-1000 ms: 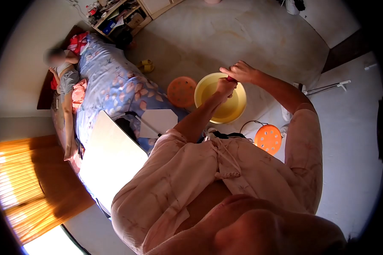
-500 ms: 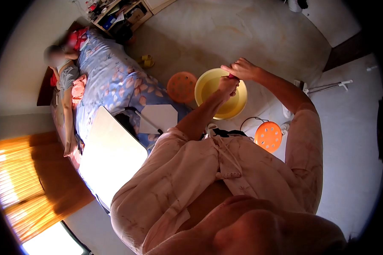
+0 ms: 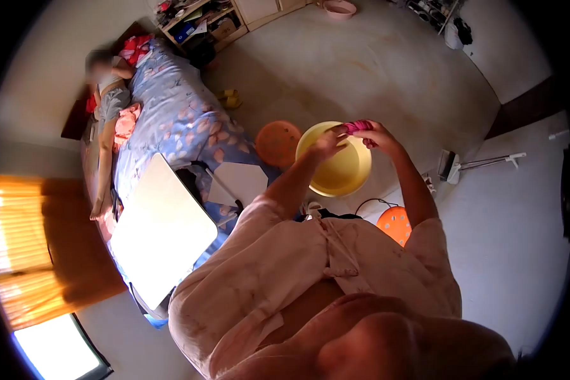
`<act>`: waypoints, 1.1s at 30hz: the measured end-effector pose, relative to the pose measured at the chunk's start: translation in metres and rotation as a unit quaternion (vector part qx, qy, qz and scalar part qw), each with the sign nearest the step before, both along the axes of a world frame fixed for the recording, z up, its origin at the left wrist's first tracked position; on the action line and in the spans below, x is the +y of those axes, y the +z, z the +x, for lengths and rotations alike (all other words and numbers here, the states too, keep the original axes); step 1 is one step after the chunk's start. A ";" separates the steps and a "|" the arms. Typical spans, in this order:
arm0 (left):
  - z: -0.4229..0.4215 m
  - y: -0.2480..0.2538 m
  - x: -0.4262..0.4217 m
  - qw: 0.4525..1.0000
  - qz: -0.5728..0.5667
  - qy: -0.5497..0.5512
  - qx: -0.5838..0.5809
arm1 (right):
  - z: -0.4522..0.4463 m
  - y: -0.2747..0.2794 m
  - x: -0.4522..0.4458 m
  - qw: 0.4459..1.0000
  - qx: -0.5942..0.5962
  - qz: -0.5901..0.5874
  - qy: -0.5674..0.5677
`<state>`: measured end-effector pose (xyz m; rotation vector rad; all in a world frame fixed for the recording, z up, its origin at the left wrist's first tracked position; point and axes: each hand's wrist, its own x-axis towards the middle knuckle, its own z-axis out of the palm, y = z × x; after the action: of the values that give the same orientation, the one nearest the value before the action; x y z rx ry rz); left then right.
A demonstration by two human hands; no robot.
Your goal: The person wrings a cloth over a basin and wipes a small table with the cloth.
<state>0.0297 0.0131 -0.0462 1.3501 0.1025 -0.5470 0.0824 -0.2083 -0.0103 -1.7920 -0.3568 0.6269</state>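
A crumpled magenta cloth [image 3: 359, 126] is bunched between my two hands, above the far side of a yellow basin [image 3: 339, 183]. My right hand [image 3: 381, 137] grips its right part, with the fingers curled around it. At the cloth's left end is my left hand [image 3: 327, 144], its fingers bent against the fabric; how firmly they hold is hard to see. The basin stands below on the floor, its inside pale yellow and partly hidden by my left hand and forearm.
An orange stool [image 3: 278, 143] stands left of the basin, and another orange stool [image 3: 395, 225] is near my right arm. A person [image 3: 114, 101] lies on the flowered bed [image 3: 171, 107]. A white folding table [image 3: 164, 231] is at left. Yellow slippers [image 3: 230, 99] lie beyond.
My hands were pressed together, twisting the cloth, most of it hidden. Now they are farther apart and more of the bunched cloth shows. The view has shifted, revealing a pink basin at the far wall.
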 end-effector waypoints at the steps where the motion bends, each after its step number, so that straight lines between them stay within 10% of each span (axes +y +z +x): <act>1: -0.003 -0.001 0.002 0.965 0.193 -0.138 -0.115 | -0.007 0.009 0.002 0.965 0.234 0.111 -0.040; 2: -0.016 -0.006 -0.012 0.818 0.512 -0.233 -0.119 | -0.016 0.002 0.010 0.990 0.107 -0.038 -0.087; 5: -0.014 -0.020 -0.015 0.868 0.424 -0.179 -0.188 | -0.022 -0.002 0.015 0.970 0.188 0.108 -0.109; 7: -0.023 -0.019 -0.014 0.688 0.630 -0.272 -0.237 | -0.022 -0.022 0.016 0.981 0.130 0.033 -0.143; 9: -0.020 -0.030 -0.012 0.827 0.502 -0.197 -0.160 | -0.026 -0.013 0.019 0.976 0.133 0.043 -0.166; 13: -0.033 -0.030 -0.008 0.785 0.562 -0.211 -0.155 | -0.061 0.020 0.039 0.987 0.031 0.033 -0.156; 15: -0.037 -0.013 -0.012 0.823 0.508 -0.230 -0.108 | -0.082 0.006 0.057 0.925 -0.374 0.012 -0.058; 17: -0.032 0.004 -0.017 0.753 0.516 -0.388 -0.126 | -0.095 -0.016 0.062 0.942 -0.326 -0.028 -0.074; 19: -0.069 0.025 -0.024 0.824 0.489 -0.134 -0.253 | -0.075 -0.042 0.040 0.914 -0.342 -0.129 -0.174; 21: -0.078 0.020 -0.013 0.859 0.440 -0.069 -0.251 | -0.060 -0.062 0.018 0.946 -0.184 -0.094 -0.251; 23: -0.079 0.020 -0.003 0.886 0.387 0.004 -0.254 | -0.089 -0.015 0.031 0.921 -0.306 -0.071 -0.231; 25: -0.088 0.024 0.003 0.861 0.502 -0.034 -0.075 | -0.130 0.023 0.066 0.923 -0.358 0.001 -0.139; 29: -0.123 0.024 0.006 0.820 0.514 -0.197 -0.159 | -0.165 0.004 0.093 0.930 -0.333 -0.045 -0.148; 33: -0.161 -0.025 0.020 0.951 0.186 0.038 -0.244 | -0.162 -0.003 0.081 0.950 -0.191 0.040 -0.244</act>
<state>-0.1315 0.0328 -0.0711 1.8067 -0.1544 -0.1156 -0.0800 -0.1273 -0.0135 -1.8275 -0.1780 -0.0862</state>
